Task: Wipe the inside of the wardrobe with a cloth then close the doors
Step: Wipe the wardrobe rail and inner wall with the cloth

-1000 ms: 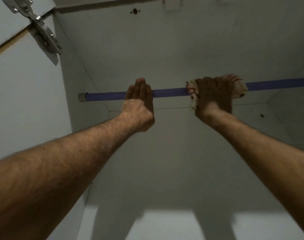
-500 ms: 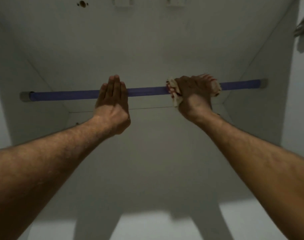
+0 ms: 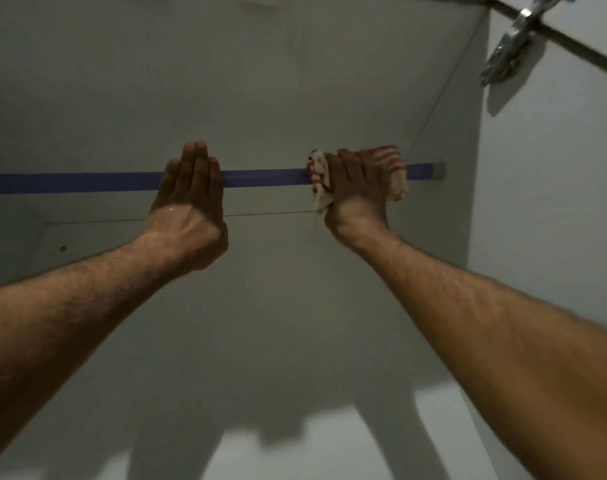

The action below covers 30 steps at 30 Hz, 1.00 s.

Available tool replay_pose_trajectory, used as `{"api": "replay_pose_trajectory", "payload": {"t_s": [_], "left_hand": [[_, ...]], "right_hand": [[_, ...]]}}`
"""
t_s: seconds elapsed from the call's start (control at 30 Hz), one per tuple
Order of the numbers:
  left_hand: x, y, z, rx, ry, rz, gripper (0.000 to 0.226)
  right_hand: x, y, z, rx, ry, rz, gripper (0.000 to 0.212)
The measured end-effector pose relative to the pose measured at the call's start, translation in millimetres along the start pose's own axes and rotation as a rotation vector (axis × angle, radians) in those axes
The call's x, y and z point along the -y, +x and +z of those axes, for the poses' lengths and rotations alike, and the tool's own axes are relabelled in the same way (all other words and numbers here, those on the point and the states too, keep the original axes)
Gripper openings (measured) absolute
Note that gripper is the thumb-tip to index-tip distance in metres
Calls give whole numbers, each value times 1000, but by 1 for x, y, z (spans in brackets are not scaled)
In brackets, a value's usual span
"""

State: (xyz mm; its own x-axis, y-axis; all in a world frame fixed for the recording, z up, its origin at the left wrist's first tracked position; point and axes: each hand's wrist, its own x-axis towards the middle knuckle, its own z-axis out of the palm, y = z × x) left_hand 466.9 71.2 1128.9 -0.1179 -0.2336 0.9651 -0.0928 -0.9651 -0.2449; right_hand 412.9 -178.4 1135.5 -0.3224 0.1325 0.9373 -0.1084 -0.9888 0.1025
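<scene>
I look up into a white wardrobe (image 3: 295, 81) with a blue hanging rail (image 3: 264, 178) running across it. My right hand (image 3: 359, 192) is wrapped around the rail near its right end, gripping a red-and-white striped cloth (image 3: 395, 164) against it. My left hand (image 3: 189, 202) lies flat over the middle of the rail, fingers straight and together, holding nothing. The rail's right bracket (image 3: 439, 171) shows just past the cloth.
The wardrobe's right side panel (image 3: 475, 133) stands close to the cloth. A metal door hinge (image 3: 513, 39) shows at the top right on the open right door (image 3: 572, 168). The back panel (image 3: 295, 306) lies below my arms, lit at the bottom.
My right hand with the cloth has slid to the right along the rail, close to its right end. The view has swung right, and the right door hinge has come into sight.
</scene>
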Motion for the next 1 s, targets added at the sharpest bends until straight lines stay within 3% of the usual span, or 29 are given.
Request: {"api": "replay_pose_trajectory", "payload": {"t_s": [0.1,0.17,0.33,0.43,0.47,0.6,0.7,0.73,0.8,0.87,0.93,1.0], "left_hand": [[-15,5,-1,15,-16,9,86],[-23,7,-2,20,-30,-4,86],[-36,6,-6,24,-50,-32,86],[-38,6,-10,36,-57,-27,85],[-37,5,-11,48,-58,-27,84],[-29,3,-19,146,-3,10,81],[-21,3,-26,196,23,61,78],[-19,2,-29,211,37,72,77],[-15,0,-34,245,62,88,74],[-11,-9,-39,293,79,88,76],[-7,-25,-41,301,66,88,80],[-6,-47,-41,283,21,83,82]], "right_hand": [[-29,-11,-19,102,-43,-248,62],[-66,-15,-31,193,-124,-261,65],[-111,-15,-42,53,-173,-110,43],[-64,-6,-32,79,13,300,32],[-47,-6,-26,92,38,299,30],[-11,-1,-37,79,100,-125,30],[-38,1,-46,27,-83,-418,52],[-53,0,-46,84,-165,-444,61],[-78,-12,-50,223,-303,-291,67],[-88,-29,-56,313,-410,-133,57],[-82,-50,-66,439,-518,-111,39],[-68,-74,-73,505,-512,-125,34]]}}
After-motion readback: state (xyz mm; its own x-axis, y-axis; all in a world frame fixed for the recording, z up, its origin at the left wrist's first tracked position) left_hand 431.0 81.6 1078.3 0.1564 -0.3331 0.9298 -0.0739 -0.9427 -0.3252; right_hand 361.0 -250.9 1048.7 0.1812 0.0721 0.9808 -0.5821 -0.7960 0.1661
